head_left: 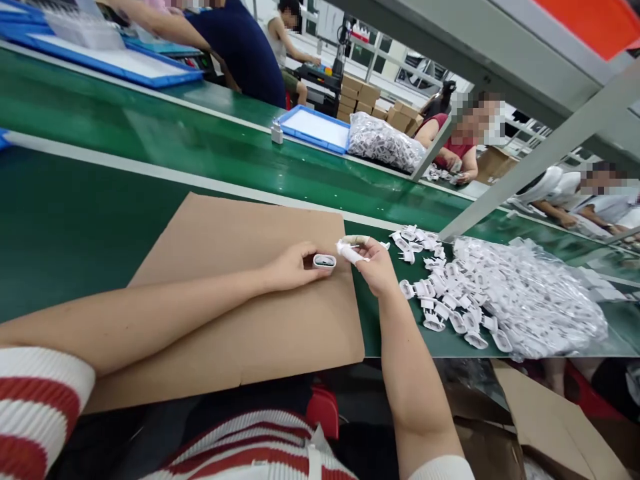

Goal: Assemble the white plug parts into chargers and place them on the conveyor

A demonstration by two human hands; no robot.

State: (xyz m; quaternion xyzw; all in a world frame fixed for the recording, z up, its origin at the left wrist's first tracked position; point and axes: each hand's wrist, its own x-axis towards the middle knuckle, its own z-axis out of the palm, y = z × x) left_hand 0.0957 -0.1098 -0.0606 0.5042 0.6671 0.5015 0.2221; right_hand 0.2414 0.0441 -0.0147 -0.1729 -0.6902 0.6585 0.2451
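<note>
My left hand [293, 265] rests on a brown cardboard sheet [235, 293] and is closed around a small white charger shell [324, 261] with its open end facing right. My right hand [373, 263] hovers just right of it, fingers pinched on a small white plug insert [347, 251]; one finger wears a tan finger cot. The two parts are a short gap apart. A pile of several white plug inserts [435, 293] lies on the green table right of my right hand.
A clear bag of white parts [530, 300] spreads at the right. The green conveyor belt [200, 143] runs behind, with a blue tray [315, 128] and another bag [383, 141]. Metal frame posts [525, 175] slant down. Other people work across the belt.
</note>
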